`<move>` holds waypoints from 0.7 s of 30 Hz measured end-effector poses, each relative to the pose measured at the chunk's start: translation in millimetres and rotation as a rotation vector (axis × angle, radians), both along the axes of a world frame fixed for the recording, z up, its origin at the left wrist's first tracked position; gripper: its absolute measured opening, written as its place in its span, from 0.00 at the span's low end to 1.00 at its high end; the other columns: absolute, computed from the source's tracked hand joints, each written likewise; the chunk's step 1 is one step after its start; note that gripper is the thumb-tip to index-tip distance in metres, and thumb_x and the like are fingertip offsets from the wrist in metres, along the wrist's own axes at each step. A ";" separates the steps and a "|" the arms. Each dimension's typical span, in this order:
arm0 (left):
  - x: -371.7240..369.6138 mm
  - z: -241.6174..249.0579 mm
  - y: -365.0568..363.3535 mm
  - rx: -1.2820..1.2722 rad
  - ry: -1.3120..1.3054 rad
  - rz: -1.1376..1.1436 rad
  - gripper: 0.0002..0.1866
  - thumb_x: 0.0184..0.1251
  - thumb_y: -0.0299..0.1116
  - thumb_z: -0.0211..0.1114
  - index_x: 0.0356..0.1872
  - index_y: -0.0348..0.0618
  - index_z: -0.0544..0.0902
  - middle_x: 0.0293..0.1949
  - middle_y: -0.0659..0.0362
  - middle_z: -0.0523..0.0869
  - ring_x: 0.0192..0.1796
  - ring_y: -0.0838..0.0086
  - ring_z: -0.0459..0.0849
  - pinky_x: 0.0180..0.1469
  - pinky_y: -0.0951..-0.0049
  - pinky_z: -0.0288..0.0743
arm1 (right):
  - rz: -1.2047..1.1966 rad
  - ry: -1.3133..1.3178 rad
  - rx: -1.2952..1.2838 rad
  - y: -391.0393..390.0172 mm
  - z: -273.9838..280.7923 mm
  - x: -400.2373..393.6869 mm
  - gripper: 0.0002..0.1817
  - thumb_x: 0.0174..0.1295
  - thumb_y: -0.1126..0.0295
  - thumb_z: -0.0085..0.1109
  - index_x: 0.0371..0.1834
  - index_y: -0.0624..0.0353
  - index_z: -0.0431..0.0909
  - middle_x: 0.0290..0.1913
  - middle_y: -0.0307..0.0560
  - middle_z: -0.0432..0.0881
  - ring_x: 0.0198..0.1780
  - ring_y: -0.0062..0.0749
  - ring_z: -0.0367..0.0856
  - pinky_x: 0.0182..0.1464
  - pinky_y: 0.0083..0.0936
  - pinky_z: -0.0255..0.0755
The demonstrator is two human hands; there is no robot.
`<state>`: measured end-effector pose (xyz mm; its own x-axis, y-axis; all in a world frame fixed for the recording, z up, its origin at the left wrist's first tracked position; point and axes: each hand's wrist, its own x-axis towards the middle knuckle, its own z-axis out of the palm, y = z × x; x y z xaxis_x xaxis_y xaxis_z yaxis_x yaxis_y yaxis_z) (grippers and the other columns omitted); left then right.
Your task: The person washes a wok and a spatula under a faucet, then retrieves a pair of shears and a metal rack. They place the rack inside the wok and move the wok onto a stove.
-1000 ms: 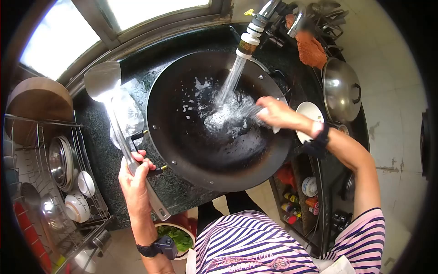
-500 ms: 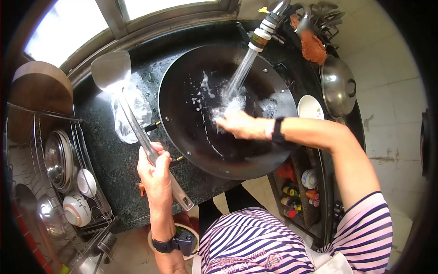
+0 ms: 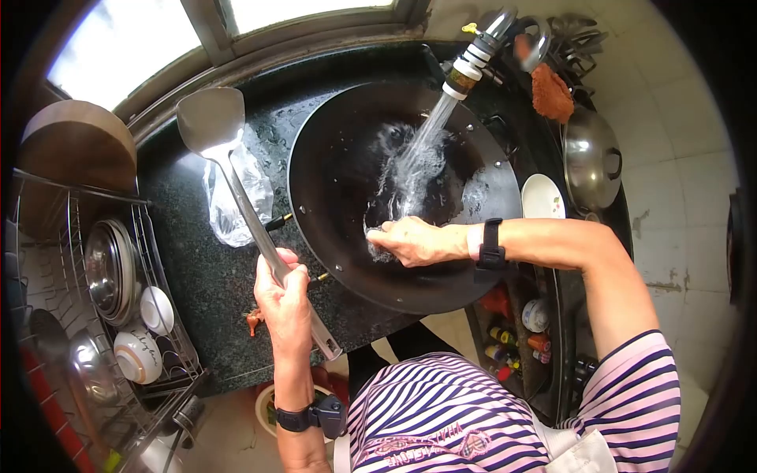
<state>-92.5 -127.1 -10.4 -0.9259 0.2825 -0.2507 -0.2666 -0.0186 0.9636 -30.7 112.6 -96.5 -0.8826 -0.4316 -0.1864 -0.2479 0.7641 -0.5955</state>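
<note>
My left hand (image 3: pixel 285 303) is wrapped round the handle of a metal wok spatula (image 3: pixel 251 209), its broad blade raised toward the window. Inside the large dark wok (image 3: pixel 339 189) is my right hand (image 3: pixel 414 240), low over the near part of the bowl with its fingers curled. Whatever those fingers hold, if anything, is hidden; something whitish or wet shows beside the fingertips. Water runs from the faucet (image 3: pixel 461 79) in a spreading stream, striking the wok just beyond my right hand.
A crumpled clear plastic bag (image 3: pixel 236 201) lies on the dark counter left of the wok. At left, a wire dish rack (image 3: pixel 169 315) holds bowls. A white plate (image 3: pixel 542 197) and a metal lid (image 3: pixel 590 158) stand at right. An orange-brown cloth (image 3: pixel 552 94) hangs near the faucet.
My right hand has drawn nearer to me in the wok, out of the main stream. The white foam streaks have mostly gone. My left hand still grips the spatula.
</note>
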 end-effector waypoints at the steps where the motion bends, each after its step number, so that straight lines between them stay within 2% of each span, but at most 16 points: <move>1: 0.3 0.9 1.1 -0.008 -0.007 0.008 0.07 0.56 0.19 0.53 0.35 0.42 0.71 0.29 0.67 0.70 0.29 0.88 0.67 0.32 0.86 0.62 | 0.004 0.011 -0.011 -0.9 1.3 -1.7 0.21 0.43 0.78 0.54 0.44 0.58 0.65 0.30 0.59 0.74 0.31 0.56 0.76 0.32 0.45 0.70; 3: -0.2 0.5 2.1 -0.013 -0.005 0.018 0.07 0.56 0.19 0.53 0.35 0.42 0.71 0.29 0.68 0.69 0.29 0.88 0.66 0.31 0.86 0.61 | -0.060 0.069 0.153 6.6 -8.4 -22.3 0.19 0.44 0.78 0.55 0.42 0.59 0.64 0.29 0.59 0.74 0.31 0.56 0.76 0.31 0.45 0.70; 4: 0.8 -0.2 1.8 -0.023 -0.013 0.028 0.07 0.56 0.19 0.53 0.35 0.42 0.71 0.29 0.68 0.69 0.29 0.88 0.66 0.31 0.86 0.61 | -0.067 0.083 0.098 16.3 -11.5 -35.4 0.20 0.43 0.77 0.57 0.42 0.58 0.64 0.28 0.59 0.74 0.30 0.56 0.76 0.30 0.46 0.69; 7: 0.5 2.1 3.7 0.024 -0.041 0.042 0.08 0.55 0.18 0.53 0.35 0.42 0.71 0.29 0.68 0.69 0.29 0.89 0.66 0.31 0.86 0.60 | -0.163 0.172 0.242 29.6 -25.3 -60.3 0.19 0.44 0.77 0.57 0.41 0.58 0.65 0.26 0.57 0.74 0.30 0.56 0.76 0.29 0.45 0.69; 9: -0.2 -1.3 4.6 0.028 -0.020 0.046 0.08 0.55 0.19 0.53 0.35 0.42 0.71 0.29 0.68 0.69 0.29 0.89 0.65 0.31 0.86 0.60 | -0.190 0.107 0.249 26.9 -24.0 -62.1 0.17 0.45 0.77 0.55 0.40 0.58 0.65 0.26 0.56 0.76 0.30 0.57 0.76 0.29 0.45 0.69; 12: 0.3 0.2 2.9 0.012 -0.009 0.046 0.07 0.56 0.19 0.53 0.35 0.42 0.71 0.28 0.68 0.69 0.29 0.88 0.65 0.30 0.86 0.60 | -0.054 0.048 0.043 -2.4 -13.8 -44.7 0.16 0.45 0.79 0.52 0.40 0.59 0.65 0.28 0.57 0.77 0.31 0.57 0.77 0.31 0.44 0.70; 13: 0.1 0.8 2.7 0.002 -0.009 0.032 0.07 0.56 0.19 0.53 0.35 0.42 0.71 0.28 0.68 0.69 0.29 0.88 0.65 0.30 0.86 0.60 | -0.058 -0.025 -0.003 -16.4 4.9 -40.2 0.16 0.46 0.79 0.51 0.41 0.60 0.65 0.27 0.57 0.77 0.32 0.56 0.77 0.32 0.45 0.70; 15: -0.6 0.3 1.9 -0.014 -0.017 0.026 0.07 0.56 0.19 0.53 0.35 0.41 0.71 0.27 0.69 0.69 0.28 0.88 0.65 0.31 0.86 0.60 | -0.058 0.015 -0.118 -32.1 16.6 -37.6 0.17 0.46 0.79 0.51 0.42 0.60 0.64 0.28 0.57 0.76 0.33 0.56 0.77 0.33 0.45 0.70; 16: 0.5 1.1 1.9 -0.016 -0.023 0.028 0.07 0.56 0.19 0.53 0.35 0.41 0.71 0.28 0.68 0.69 0.29 0.88 0.65 0.31 0.86 0.60 | -0.097 0.080 -0.080 -32.1 6.7 -38.1 0.15 0.49 0.79 0.51 0.41 0.58 0.65 0.31 0.58 0.76 0.32 0.57 0.77 0.31 0.46 0.71; 19: 1.6 -0.3 3.4 -0.032 -0.008 0.045 0.06 0.57 0.19 0.53 0.35 0.41 0.71 0.29 0.67 0.69 0.30 0.88 0.66 0.32 0.86 0.61 | -0.282 0.228 0.117 -16.3 -15.0 -82.7 0.19 0.47 0.79 0.51 0.44 0.58 0.63 0.30 0.60 0.75 0.31 0.59 0.77 0.31 0.48 0.70; 21: 1.2 2.6 4.8 -0.016 -0.032 0.046 0.07 0.57 0.19 0.53 0.35 0.41 0.71 0.30 0.67 0.69 0.31 0.88 0.66 0.33 0.86 0.61 | -0.459 0.317 0.160 0.1 -27.0 -119.8 0.20 0.46 0.79 0.51 0.45 0.58 0.62 0.29 0.61 0.75 0.31 0.60 0.76 0.32 0.50 0.71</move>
<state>-91.3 -122.3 -7.9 -0.9294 0.2355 -0.2841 -0.2962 -0.0167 0.9550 -150.5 112.7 -123.4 -0.9960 0.0205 0.0865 -0.0172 0.9101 -0.4141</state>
